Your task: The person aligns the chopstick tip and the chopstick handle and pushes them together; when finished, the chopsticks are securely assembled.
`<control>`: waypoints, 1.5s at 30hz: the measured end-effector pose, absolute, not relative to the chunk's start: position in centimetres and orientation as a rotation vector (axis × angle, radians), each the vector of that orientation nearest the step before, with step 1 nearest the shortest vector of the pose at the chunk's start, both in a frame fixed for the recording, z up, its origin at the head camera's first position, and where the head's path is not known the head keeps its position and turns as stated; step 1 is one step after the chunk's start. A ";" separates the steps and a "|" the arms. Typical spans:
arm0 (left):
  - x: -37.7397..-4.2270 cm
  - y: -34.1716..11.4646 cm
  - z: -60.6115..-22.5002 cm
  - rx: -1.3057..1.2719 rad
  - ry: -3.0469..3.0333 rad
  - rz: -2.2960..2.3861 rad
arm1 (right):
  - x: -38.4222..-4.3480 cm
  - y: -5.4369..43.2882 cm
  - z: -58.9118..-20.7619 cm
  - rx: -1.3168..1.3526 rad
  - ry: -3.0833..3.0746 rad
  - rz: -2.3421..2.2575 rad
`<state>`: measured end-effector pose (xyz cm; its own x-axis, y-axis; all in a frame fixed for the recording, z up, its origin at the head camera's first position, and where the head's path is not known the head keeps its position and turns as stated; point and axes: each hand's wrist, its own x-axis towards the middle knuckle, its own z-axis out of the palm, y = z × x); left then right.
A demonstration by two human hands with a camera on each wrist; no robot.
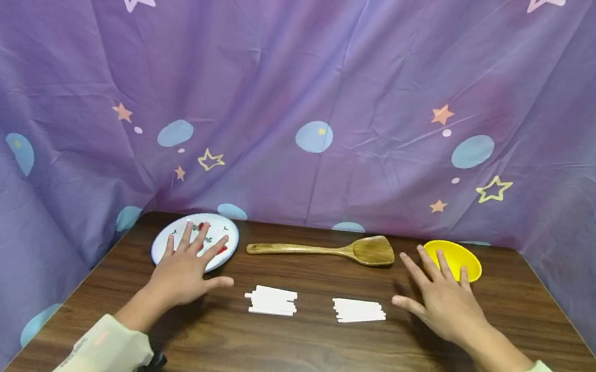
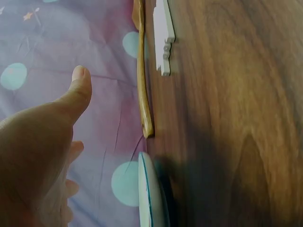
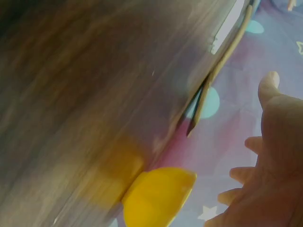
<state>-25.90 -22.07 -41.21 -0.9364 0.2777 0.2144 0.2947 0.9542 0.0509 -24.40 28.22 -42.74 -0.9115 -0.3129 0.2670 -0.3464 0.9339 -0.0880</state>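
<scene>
My left hand hovers with spread fingers, overlapping a white plate with red and green decoration in the head view. My right hand, its fingers also spread, is above the table beside a yellow bowl and overlaps the bowl's near edge. Neither hand holds anything. Between them a wooden spatula lies across the back of the table, its broad blade to the right. In front of it are two flat bunches of white sticks, a left bunch and a right bunch. The left wrist view shows the plate's rim below the hand.
Everything sits on a dark brown wood-grain table. A purple curtain with stars and blue dots hangs behind the table and along both sides. The plate and bowl stand near the back corners, close to the curtain.
</scene>
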 end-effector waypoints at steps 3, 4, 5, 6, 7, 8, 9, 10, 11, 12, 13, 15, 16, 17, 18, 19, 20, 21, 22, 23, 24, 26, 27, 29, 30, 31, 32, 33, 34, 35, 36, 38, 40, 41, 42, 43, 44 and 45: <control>-25.9 -21.5 -41.4 -0.450 -2.916 -0.124 | -24.5 27.7 -43.0 0.526 -2.824 0.184; -25.9 -21.3 -41.6 -0.461 -2.918 -0.124 | -24.6 27.4 -43.1 0.535 -2.818 0.183; -26.0 -21.2 -41.7 -0.472 -2.918 -0.124 | -24.6 27.2 -43.1 0.544 -2.813 0.184; -26.0 -21.0 -41.8 -0.484 -2.916 -0.119 | -24.7 27.0 -43.2 0.557 -2.805 0.185; -26.0 -20.9 -41.8 -0.494 -2.915 -0.118 | -24.7 26.8 -43.2 0.568 -2.804 0.186; -26.1 -20.7 -41.9 -0.503 -2.910 -0.113 | -24.7 26.6 -43.2 0.575 -2.805 0.196; -26.1 -20.5 -41.9 -0.512 -2.908 -0.107 | -24.7 26.4 -43.3 0.590 -2.801 0.203; -26.1 -20.3 -42.0 -0.523 -2.905 -0.106 | -24.7 26.2 -43.3 0.603 -2.802 0.213; -26.1 -20.2 -42.0 -0.533 -2.906 -0.109 | -24.7 25.9 -43.4 0.619 -2.801 0.216; -26.1 -20.0 -42.0 -0.542 -2.910 -0.109 | -24.8 25.7 -43.4 0.636 -2.802 0.225; -26.1 -19.8 -42.0 -0.549 -2.915 -0.116 | -24.8 25.5 -43.5 0.648 -2.807 0.232; -26.2 -19.4 -42.1 -0.570 -2.930 -0.131 | -24.8 25.0 -43.5 0.678 -2.808 0.249; -26.2 -19.2 -42.1 -0.584 -2.933 -0.144 | -24.8 24.8 -43.6 0.691 -2.813 0.260; -26.3 -19.0 -42.2 -0.596 -2.939 -0.146 | -24.9 24.6 -43.7 0.707 -2.813 0.270; -26.3 -18.8 -42.3 -0.609 -2.941 -0.149 | -24.9 24.4 -43.8 0.722 -2.815 0.285; -26.4 -18.6 -42.4 -0.620 -2.945 -0.152 | -25.0 24.2 -43.9 0.735 -2.817 0.293; -26.4 -18.4 -42.5 -0.633 -2.949 -0.147 | -25.0 24.1 -44.0 0.753 -2.819 0.306; -26.5 -18.2 -42.6 -0.648 -2.949 -0.147 | -25.1 23.9 -44.1 0.773 -2.819 0.319; -26.5 -18.0 -42.7 -0.663 -2.947 -0.142 | -25.2 23.8 -44.3 0.794 -2.821 0.334; -26.5 -17.8 -42.7 -0.677 -2.951 -0.136 | -25.2 23.6 -44.4 0.819 -2.819 0.349; -26.5 -17.6 -42.8 -0.692 -2.955 -0.138 | -25.3 23.5 -44.5 0.845 -2.815 0.369; -26.4 -17.2 -42.9 -0.732 -2.960 -0.140 | -25.4 23.3 -44.7 0.903 -2.798 0.408; -26.4 -17.0 -43.0 -0.761 -2.961 -0.162 | -25.5 23.2 -44.8 0.931 -2.786 0.427; -26.4 -16.4 -43.1 -0.829 -2.962 -0.212 | -25.6 22.9 -44.9 0.980 -2.768 0.464; -26.4 -16.1 -43.2 -0.867 -2.962 -0.244 | -25.7 22.8 -44.9 1.001 -2.761 0.476; -26.5 -15.8 -43.2 -0.908 -2.960 -0.280 | -25.7 22.7 -45.0 1.020 -2.757 0.482; -26.5 -15.5 -43.3 -0.949 -2.958 -0.334 | -25.8 22.6 -45.0 1.034 -2.755 0.493; -26.6 -15.2 -43.4 -0.993 -2.952 -0.386 | -25.8 22.4 -45.0 1.044 -2.754 0.502; -26.6 -14.9 -43.4 -1.028 -2.948 -0.421 | -25.9 22.3 -45.0 1.056 -2.752 0.515; -26.7 -14.6 -43.5 -1.060 -2.944 -0.462 | -26.0 22.2 -45.1 1.071 -2.746 0.522; -26.8 -14.3 -43.5 -1.087 -2.942 -0.493 | -26.0 22.0 -45.1 1.082 -2.745 0.534; -26.9 -13.8 -43.5 -1.128 -2.929 -0.550 | -26.1 21.7 -45.1 1.107 -2.743 0.563; -27.1 -13.4 -43.6 -1.149 -2.914 -0.569 | -26.3 21.4 -45.1 1.134 -2.743 0.585; -27.2 -13.3 -43.6 -1.157 -2.906 -0.591 | -26.4 21.3 -45.1 1.146 -2.745 0.592; -27.3 -13.1 -43.6 -1.161 -2.899 -0.604 | -26.4 21.2 -45.1 1.151 -2.749 0.604; -27.3 -13.0 -43.6 -1.161 -2.895 -0.612 | -26.5 21.1 -45.2 1.161 -2.743 0.608; -27.4 -12.9 -43.7 -1.160 -2.893 -0.617 | -26.6 21.0 -45.2 1.163 -2.742 0.623; -27.5 -12.8 -43.7 -1.159 -2.891 -0.623 | -26.7 20.9 -45.2 1.160 -2.740 0.646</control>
<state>-27.53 -12.82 -43.74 -0.7331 0.6710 0.1109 0.6572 0.6569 0.3695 -26.69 20.93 -45.23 -0.7056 -0.6638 0.2482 -0.7047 0.6204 -0.3442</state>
